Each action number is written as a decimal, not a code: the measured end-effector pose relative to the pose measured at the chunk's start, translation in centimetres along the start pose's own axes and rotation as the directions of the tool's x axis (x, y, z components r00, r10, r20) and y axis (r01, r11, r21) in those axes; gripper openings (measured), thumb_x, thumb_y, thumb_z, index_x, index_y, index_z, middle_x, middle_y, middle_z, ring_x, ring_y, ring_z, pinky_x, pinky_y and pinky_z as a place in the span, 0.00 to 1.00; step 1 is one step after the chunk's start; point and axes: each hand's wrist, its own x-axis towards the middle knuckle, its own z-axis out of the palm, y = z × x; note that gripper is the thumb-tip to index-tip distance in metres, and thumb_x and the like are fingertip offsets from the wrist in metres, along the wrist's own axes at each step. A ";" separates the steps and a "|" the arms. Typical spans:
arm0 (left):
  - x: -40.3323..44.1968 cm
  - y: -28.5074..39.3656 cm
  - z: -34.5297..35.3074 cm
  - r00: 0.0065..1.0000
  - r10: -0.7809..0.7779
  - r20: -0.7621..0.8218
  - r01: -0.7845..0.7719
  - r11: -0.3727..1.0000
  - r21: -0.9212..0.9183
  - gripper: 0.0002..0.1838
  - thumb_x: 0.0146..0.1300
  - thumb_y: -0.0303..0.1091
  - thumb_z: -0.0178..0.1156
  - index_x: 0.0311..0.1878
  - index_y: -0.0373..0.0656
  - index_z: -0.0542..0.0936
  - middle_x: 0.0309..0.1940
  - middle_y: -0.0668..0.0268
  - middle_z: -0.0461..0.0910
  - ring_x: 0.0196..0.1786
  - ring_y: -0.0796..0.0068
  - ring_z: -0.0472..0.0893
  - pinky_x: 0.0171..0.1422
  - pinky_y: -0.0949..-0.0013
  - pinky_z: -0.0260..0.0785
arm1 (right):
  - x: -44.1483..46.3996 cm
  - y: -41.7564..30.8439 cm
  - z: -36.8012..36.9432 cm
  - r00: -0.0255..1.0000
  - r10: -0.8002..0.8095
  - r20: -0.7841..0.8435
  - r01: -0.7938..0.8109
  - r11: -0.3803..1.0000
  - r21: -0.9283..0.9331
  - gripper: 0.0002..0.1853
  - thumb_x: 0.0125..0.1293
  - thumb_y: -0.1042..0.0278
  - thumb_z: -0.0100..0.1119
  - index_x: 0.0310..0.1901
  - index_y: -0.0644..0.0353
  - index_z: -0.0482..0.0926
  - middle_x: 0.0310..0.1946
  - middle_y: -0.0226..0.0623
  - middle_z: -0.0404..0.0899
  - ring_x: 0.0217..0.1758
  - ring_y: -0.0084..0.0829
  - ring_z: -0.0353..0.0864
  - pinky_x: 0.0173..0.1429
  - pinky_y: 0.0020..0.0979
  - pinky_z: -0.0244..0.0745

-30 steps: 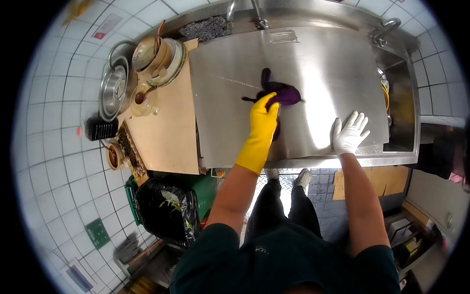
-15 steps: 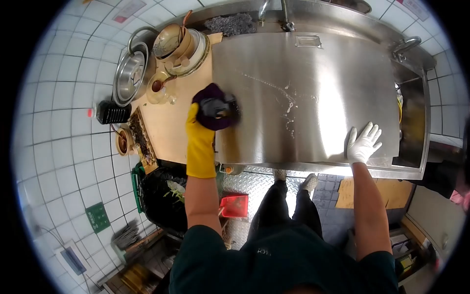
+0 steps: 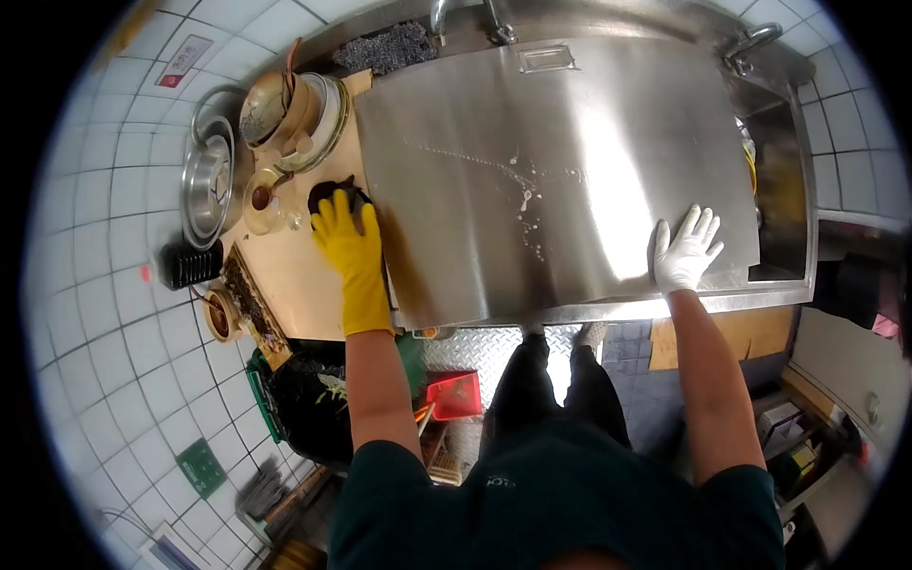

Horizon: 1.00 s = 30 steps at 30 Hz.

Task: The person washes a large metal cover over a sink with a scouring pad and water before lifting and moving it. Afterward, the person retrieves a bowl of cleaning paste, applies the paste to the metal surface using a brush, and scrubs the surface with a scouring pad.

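My left hand [image 3: 351,252], in a yellow rubber glove, lies over a dark cloth [image 3: 339,193] at the right part of the wooden board [image 3: 299,261]. Its fingers are spread and press on the cloth, which shows beyond the fingertips. My right hand [image 3: 684,252], in a white glove, rests with fingers apart on the steel surface [image 3: 456,209] near its front right corner; nothing is in it. White wet spots and a thin line of drops mark the middle of the steel.
Stacked bowls and plates [image 3: 328,128], a metal basin [image 3: 207,185] and a glass jug [image 3: 266,204] stand at the left. A sink [image 3: 784,199] is at the right, taps [image 3: 499,33] behind. A lined bin [image 3: 304,404] sits below the board.
My left hand has gone from the steel with the cloth, which it held lifted half a second ago, to the wooden board. My right hand stays on the steel. The view has shifted.
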 end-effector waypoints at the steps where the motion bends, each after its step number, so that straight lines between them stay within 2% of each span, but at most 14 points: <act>1: -0.2 -0.5 1.4 0.997 -0.045 0.055 0.045 0.999 -0.008 0.35 0.77 0.58 0.64 0.80 0.49 0.76 0.82 0.41 0.69 0.81 0.29 0.67 0.84 0.31 0.54 | -0.1 0.0 0.1 1.000 -0.003 -0.002 0.003 1.000 -0.003 0.46 0.83 0.34 0.40 0.88 0.63 0.53 0.90 0.54 0.50 0.95 0.54 0.40 0.91 0.68 0.39; 3: 0.2 -1.4 3.7 0.978 -0.131 0.165 0.135 0.991 -0.017 0.35 0.76 0.57 0.64 0.79 0.48 0.78 0.82 0.38 0.68 0.83 0.27 0.62 0.88 0.31 0.47 | -0.3 0.0 -0.2 1.000 -0.005 0.005 0.005 1.000 0.016 0.46 0.83 0.34 0.41 0.88 0.64 0.52 0.90 0.55 0.49 0.95 0.55 0.39 0.91 0.68 0.38; 4: 1.4 -0.6 3.9 0.964 -0.205 0.171 0.192 0.977 0.093 0.35 0.76 0.57 0.65 0.78 0.46 0.78 0.79 0.37 0.71 0.81 0.28 0.67 0.87 0.36 0.55 | -0.2 -0.1 -0.5 1.000 0.000 0.020 0.000 1.000 0.016 0.46 0.83 0.35 0.41 0.88 0.64 0.52 0.90 0.55 0.49 0.95 0.55 0.39 0.91 0.67 0.37; 8: 9.6 6.1 1.3 0.998 -0.012 0.067 0.025 0.981 -0.193 0.38 0.74 0.56 0.68 0.76 0.38 0.78 0.74 0.37 0.77 0.75 0.33 0.77 0.81 0.46 0.69 | -0.2 -0.2 -1.2 0.999 0.007 0.043 -0.008 1.000 0.024 0.46 0.83 0.35 0.42 0.88 0.64 0.52 0.90 0.56 0.49 0.95 0.55 0.39 0.91 0.68 0.37; 10: 14.6 7.9 3.8 0.998 0.035 0.058 -0.010 0.921 -0.390 0.40 0.72 0.55 0.69 0.78 0.38 0.75 0.76 0.37 0.74 0.78 0.34 0.74 0.82 0.46 0.67 | 0.0 0.0 -0.8 1.000 -0.003 0.018 0.002 0.999 0.038 0.46 0.83 0.36 0.42 0.88 0.64 0.52 0.90 0.56 0.49 0.95 0.55 0.39 0.91 0.68 0.38; 12: 19.9 7.9 7.8 0.993 0.092 -0.080 -0.111 0.956 -0.271 0.43 0.71 0.54 0.70 0.81 0.39 0.71 0.81 0.37 0.68 0.80 0.36 0.71 0.83 0.47 0.67 | -0.2 0.1 -1.0 1.000 -0.004 0.030 0.003 0.999 0.042 0.46 0.83 0.37 0.43 0.88 0.64 0.51 0.90 0.56 0.49 0.95 0.56 0.39 0.91 0.68 0.37; 14: 25.6 7.7 11.1 0.991 0.122 -0.052 -0.124 0.991 -0.046 0.44 0.69 0.50 0.73 0.82 0.40 0.70 0.84 0.38 0.62 0.82 0.37 0.69 0.83 0.48 0.68 | -0.1 -0.1 -1.5 0.999 0.005 0.040 -0.008 0.998 0.064 0.47 0.81 0.38 0.46 0.88 0.65 0.50 0.90 0.58 0.47 0.95 0.57 0.38 0.91 0.68 0.34; 16: 28.8 10.0 9.3 0.995 0.073 0.063 -0.060 0.982 -0.179 0.46 0.65 0.46 0.77 0.82 0.40 0.69 0.82 0.39 0.63 0.79 0.37 0.72 0.81 0.48 0.70 | -0.1 0.1 -1.4 0.999 -0.002 0.041 -0.001 0.998 0.070 0.48 0.80 0.38 0.46 0.88 0.67 0.51 0.90 0.59 0.46 0.95 0.58 0.36 0.92 0.68 0.31; 19: 31.7 9.5 12.4 0.981 0.110 0.160 -0.108 0.994 -0.023 0.46 0.60 0.48 0.80 0.80 0.54 0.70 0.77 0.48 0.71 0.73 0.37 0.78 0.72 0.42 0.77 | -0.2 0.4 -1.7 0.999 -0.015 0.050 0.009 0.993 0.116 0.47 0.80 0.38 0.47 0.88 0.67 0.53 0.90 0.61 0.48 0.95 0.60 0.37 0.91 0.68 0.32; 20: 31.5 10.3 11.8 0.979 0.047 0.196 -0.060 0.996 0.063 0.42 0.62 0.51 0.78 0.78 0.56 0.74 0.70 0.52 0.80 0.71 0.41 0.81 0.70 0.43 0.78 | -0.1 0.4 -1.8 0.998 -0.009 0.055 0.002 0.992 0.124 0.47 0.80 0.38 0.47 0.88 0.66 0.53 0.89 0.61 0.48 0.95 0.60 0.38 0.91 0.68 0.32; 22: 30.6 12.1 9.8 0.952 -0.054 0.302 -0.038 0.956 0.290 0.32 0.64 0.53 0.75 0.70 0.55 0.84 0.63 0.56 0.86 0.70 0.45 0.83 0.68 0.45 0.79 | -0.2 0.4 -1.9 0.998 -0.006 0.060 -0.003 0.990 0.138 0.47 0.79 0.39 0.49 0.87 0.67 0.54 0.89 0.61 0.50 0.94 0.60 0.39 0.91 0.68 0.33; 25: 29.7 12.4 8.7 0.929 0.013 0.370 -0.167 0.908 0.385 0.22 0.64 0.52 0.73 0.57 0.51 0.92 0.62 0.58 0.88 0.71 0.48 0.81 0.72 0.47 0.76 | -0.5 0.5 -2.8 0.997 -0.002 0.082 -0.012 0.986 0.164 0.47 0.79 0.39 0.49 0.86 0.67 0.56 0.89 0.61 0.50 0.94 0.61 0.40 0.91 0.68 0.34; 28: 28.8 10.7 8.7 0.917 0.398 0.005 -0.374 0.858 0.353 0.17 0.62 0.46 0.74 0.47 0.44 0.92 0.68 0.53 0.85 0.74 0.46 0.78 0.78 0.46 0.71 | -0.4 0.6 -2.8 0.997 0.011 0.082 -0.023 0.989 0.147 0.47 0.79 0.39 0.49 0.86 0.68 0.57 0.89 0.62 0.50 0.94 0.60 0.40 0.91 0.67 0.34; 30: 27.5 11.5 5.3 0.869 0.476 -0.136 -0.424 0.857 0.292 0.16 0.60 0.42 0.73 0.45 0.42 0.92 0.70 0.50 0.84 0.76 0.43 0.76 0.81 0.44 0.67 | -0.6 0.6 -2.6 0.996 0.011 0.087 -0.023 0.990 0.138 0.47 0.79 0.38 0.48 0.86 0.67 0.56 0.89 0.61 0.50 0.94 0.59 0.40 0.91 0.68 0.34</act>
